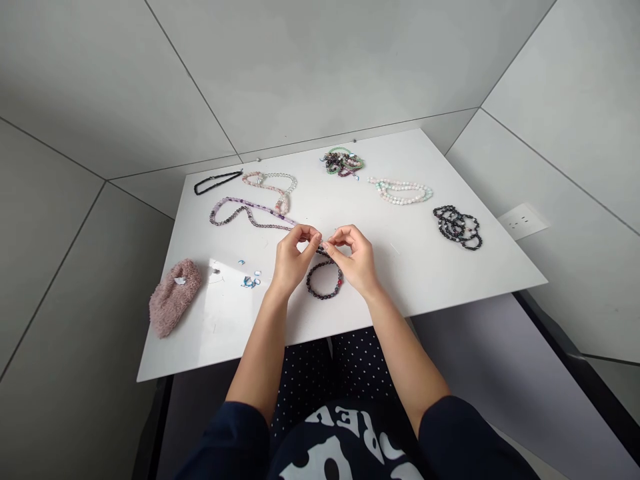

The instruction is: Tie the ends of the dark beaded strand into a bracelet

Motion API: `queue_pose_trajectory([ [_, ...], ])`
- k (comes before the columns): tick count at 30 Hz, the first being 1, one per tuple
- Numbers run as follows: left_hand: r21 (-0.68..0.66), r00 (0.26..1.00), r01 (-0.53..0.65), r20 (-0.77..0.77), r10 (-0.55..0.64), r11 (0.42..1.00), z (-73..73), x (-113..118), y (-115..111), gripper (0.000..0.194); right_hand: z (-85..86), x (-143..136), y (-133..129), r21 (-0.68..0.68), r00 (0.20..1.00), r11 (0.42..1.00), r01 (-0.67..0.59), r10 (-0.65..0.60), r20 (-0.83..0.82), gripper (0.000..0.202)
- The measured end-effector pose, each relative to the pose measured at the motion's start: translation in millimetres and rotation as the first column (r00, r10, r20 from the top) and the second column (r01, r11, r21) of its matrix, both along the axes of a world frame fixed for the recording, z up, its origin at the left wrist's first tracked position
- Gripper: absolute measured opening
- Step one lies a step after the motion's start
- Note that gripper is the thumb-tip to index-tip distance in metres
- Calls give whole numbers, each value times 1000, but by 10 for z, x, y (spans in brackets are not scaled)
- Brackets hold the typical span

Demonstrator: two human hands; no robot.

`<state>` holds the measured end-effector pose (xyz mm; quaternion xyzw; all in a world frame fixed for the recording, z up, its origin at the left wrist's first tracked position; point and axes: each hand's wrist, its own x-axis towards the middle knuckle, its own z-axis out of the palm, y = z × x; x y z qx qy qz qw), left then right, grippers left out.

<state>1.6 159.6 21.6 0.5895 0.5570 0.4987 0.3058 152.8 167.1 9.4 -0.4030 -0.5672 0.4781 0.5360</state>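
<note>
My left hand (294, 259) and my right hand (354, 259) meet over the middle of the white table (410, 273), thumbs and index fingers pinched close together. Between the fingertips is the end of a strand of dark beads (321, 251); any thin cord there is too fine to make out. Just below, a round dark beaded bracelet (324, 297) with a red bead lies flat on the tabletop. A long loop of purple and smoky beads (240, 202) stretches from the left until my left hand hides its end.
A pink fluffy pouch (175, 299) and small blue-white scraps (251, 281) lie at left. Farther back are a black strand (217, 181), pink and clear beads (270, 183), a mixed bead pile (343, 162) and pastel beads (401, 192). Black bracelets (457, 227) lie right, near a wall socket (523, 220).
</note>
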Motion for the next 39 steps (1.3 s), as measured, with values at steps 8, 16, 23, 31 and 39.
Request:
queue_pose_trajectory([
  [8,-76,982,-36,185,49,996,-42,18,22,17,0,-2,-19,187,982,982,3,-38,186,3],
  [16,-131,940,25,339,21,991,1,35,25,23,-7,-14,-19,159,987,987,37,-61,151,6],
  [23,-74,962,72,270,-50,995,7,31,16,26,-50,4,12,151,982,988,6,-34,186,19],
  [31,-43,980,86,185,-77,995,10,20,6,26,-52,-1,21,157,979,987,-25,-7,203,20],
  [39,25,996,84,31,-84,996,7,10,-7,22,-90,-2,35,67,992,997,-35,27,124,27],
])
